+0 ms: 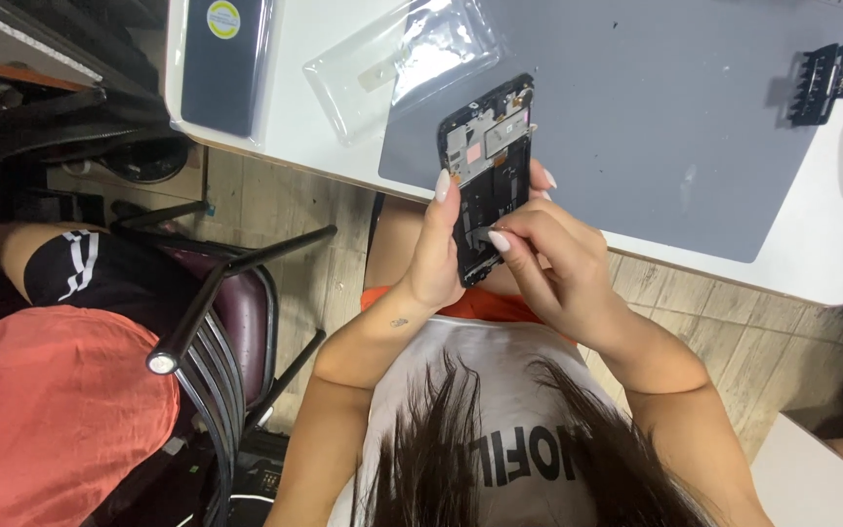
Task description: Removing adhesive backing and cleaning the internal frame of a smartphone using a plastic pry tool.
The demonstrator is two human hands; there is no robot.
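From the head camera, the left hand point(433, 259) is wrapped around an opened phone frame point(488, 166), gripping its long edge and holding it upright above the lap, just off the white table point(334, 127). The right hand point(550, 265) pinches at the frame's lower part with fingertips closed — whether it grips anything small I cannot tell. Behind lie a grey mat point(656, 117), a clear plastic tray point(392, 59) and a black clip point(823, 80) — a person in red point(41, 410) sits nearby.

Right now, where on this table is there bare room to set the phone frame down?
The grey mat is mostly bare between the phone frame and the black clip. The white table is also bare along its near right edge. The far left is crowded: dark box, clear plastic packaging.
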